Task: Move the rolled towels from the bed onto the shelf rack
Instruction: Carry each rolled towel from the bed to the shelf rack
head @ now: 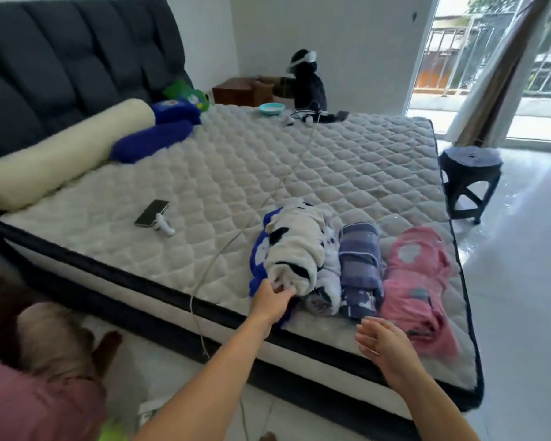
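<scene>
Left hand (272, 302) fingers pinching near end of white cow-print roll (295, 253), stacked atop blue towel (257, 253), bed (204, 173) edge, 5 o'clock; right hand (384, 343) spread, empty; end-only pinch may unroll it; cable (204, 275) at 9 o'clock may snag; rack unseen.

Four rolled towels were counted just beyond the hands: one white fleece roll with black patches (295, 249), stacked on one blue-and-white roll (260, 249), one navy patterned roll (360, 268), and one pink roll (417, 281). Two bare hands were counted, left (272, 302) and right (384, 346).
</scene>
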A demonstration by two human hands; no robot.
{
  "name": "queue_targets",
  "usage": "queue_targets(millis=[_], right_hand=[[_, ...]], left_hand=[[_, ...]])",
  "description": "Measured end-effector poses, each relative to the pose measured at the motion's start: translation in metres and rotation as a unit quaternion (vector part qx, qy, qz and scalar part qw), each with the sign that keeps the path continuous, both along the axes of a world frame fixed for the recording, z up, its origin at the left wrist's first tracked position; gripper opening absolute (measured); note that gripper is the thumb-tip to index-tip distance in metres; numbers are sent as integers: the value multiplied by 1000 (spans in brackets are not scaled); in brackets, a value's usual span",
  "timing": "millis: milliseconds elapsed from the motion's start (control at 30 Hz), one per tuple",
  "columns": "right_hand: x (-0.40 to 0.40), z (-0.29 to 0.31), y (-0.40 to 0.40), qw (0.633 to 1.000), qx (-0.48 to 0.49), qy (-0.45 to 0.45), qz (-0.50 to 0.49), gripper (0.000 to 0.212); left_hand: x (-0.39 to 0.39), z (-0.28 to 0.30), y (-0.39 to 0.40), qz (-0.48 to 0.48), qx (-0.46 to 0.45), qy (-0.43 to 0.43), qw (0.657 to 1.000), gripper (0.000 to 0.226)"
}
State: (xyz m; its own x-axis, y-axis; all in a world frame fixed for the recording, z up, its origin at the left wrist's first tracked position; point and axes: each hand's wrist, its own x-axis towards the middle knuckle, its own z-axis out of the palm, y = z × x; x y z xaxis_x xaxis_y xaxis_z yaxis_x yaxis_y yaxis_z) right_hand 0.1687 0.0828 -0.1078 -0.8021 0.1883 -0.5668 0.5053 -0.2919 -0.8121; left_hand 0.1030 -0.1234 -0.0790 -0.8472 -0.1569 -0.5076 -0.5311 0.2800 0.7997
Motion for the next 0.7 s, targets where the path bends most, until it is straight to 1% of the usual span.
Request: queue_targets(millis=[67,133,200,267,300,367,433,500,567,667,700], right_hand=[[-31,-2,-1,1000,10,5,-11,10],[-65,-2,-7,1000,16,9,-20,11],[-96,-3,-14,999,26,10,-30,10],[-129,-3,-19,999,40,10,-30,13],[-145,-6,-20,998,46,5,-30,15],[-177,-10,-21,999,47,-9,-20,21],[-212,-8,-21,998,56,-13,-11,27],[-254,-6,-15,997,73,-23,1,38],[-297,-5,-16,992,102,-44,53,55],[-341,-13,-38,973,149,-76,157,93],[-348,-18,-48,966,170,-77,180,101]], left_hand=[[-36,-7,-5,79,80,-25,993,57],[-70,-14,-15,136,161,-80,974,67],[-101,-22,-26,167,189,-124,960,82],[-125,-26,-32,176,209,-160,948,94],[-133,-27,-33,174,218,-182,943,96],[-145,-30,-30,160,243,-223,930,95],[-158,-34,-26,144,275,-251,917,86],[-175,-39,-21,132,295,-254,911,76],[-189,-40,-20,135,290,-236,918,74],[-203,-49,-22,139,244,-222,934,91],[-206,-53,-22,141,230,-228,936,91]])
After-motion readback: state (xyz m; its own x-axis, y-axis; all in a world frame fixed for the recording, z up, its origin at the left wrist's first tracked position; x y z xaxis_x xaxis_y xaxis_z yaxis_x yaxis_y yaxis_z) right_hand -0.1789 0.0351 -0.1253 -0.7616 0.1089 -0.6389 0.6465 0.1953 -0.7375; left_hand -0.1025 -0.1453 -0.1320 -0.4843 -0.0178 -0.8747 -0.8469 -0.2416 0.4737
